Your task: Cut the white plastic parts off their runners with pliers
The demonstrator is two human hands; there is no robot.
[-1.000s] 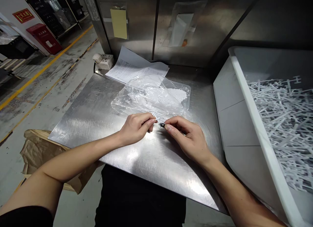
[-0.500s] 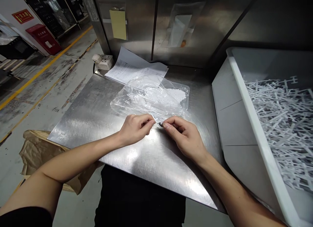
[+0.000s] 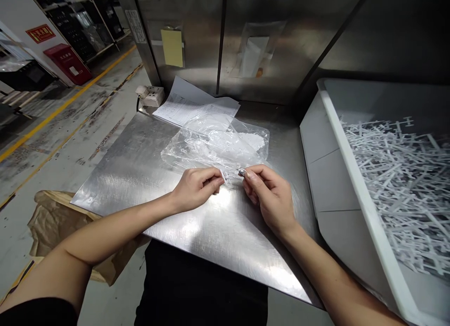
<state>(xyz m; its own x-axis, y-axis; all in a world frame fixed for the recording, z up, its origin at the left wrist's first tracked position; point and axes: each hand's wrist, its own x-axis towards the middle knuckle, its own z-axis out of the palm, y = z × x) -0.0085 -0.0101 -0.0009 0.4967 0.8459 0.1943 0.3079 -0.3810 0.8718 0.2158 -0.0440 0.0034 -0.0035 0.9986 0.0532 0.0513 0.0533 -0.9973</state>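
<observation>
A small dark part [image 3: 241,172] is pinched between the thumb and forefinger of the right hand [image 3: 270,199], its fingers [image 3: 250,175] closed together on it just above the steel surface [image 3: 140,162]; the part is held at the near edge of a clear plastic bag [image 3: 214,143], which lies crumpled on the surface with white pieces visible inside it. The left hand [image 3: 197,188] is set just beside the right, its fingers [image 3: 218,177] pressed together on a thin white piece [image 3: 224,178] at the bag's edge; whether the bag film itself is gripped cannot be told. The two hands are close but not touching. Printed papers [image 3: 191,106] are laid behind the bag, near a white power strip [image 3: 150,95]; a white bin [image 3: 337,143] heaped with white plastic sprues [image 3: 397,176] stands to the right of the surface; crumpled brown paper [image 3: 56,223] lies on the floor to the left.
</observation>
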